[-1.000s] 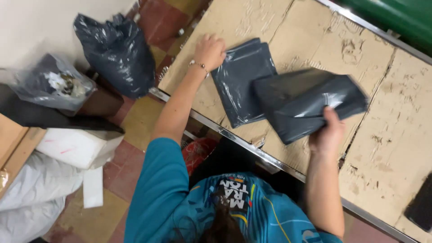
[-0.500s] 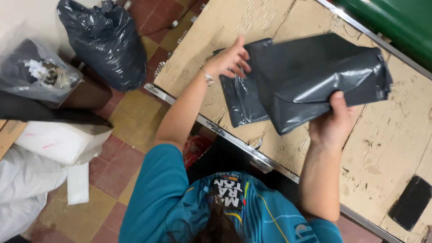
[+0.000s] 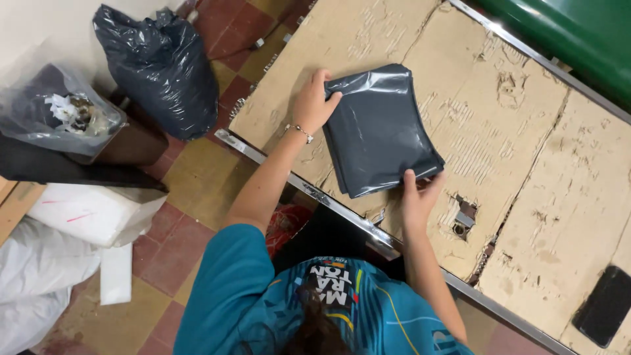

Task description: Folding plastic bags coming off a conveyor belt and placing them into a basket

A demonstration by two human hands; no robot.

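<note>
A stack of dark grey plastic mailer bags (image 3: 378,128) lies flat on the cardboard-covered table (image 3: 526,131). My left hand (image 3: 314,105) rests on the stack's left edge, fingers curled over its upper corner; a thin bracelet sits at the wrist. My right hand (image 3: 419,194) pinches the stack's near right corner, thumb on top. Both arms reach out from a teal shirt at the bottom of the view.
A black phone (image 3: 606,306) lies at the table's right edge. On the tiled floor to the left stand a full black rubbish bag (image 3: 161,66), a bin lined with clear plastic (image 3: 56,115), white foam pieces (image 3: 92,213) and white sacks (image 3: 33,283). A green surface (image 3: 572,33) borders the table's far side.
The bag my right hand held up in the air has come down onto the bag on the table. Both hands now press the stack's edges.
</note>
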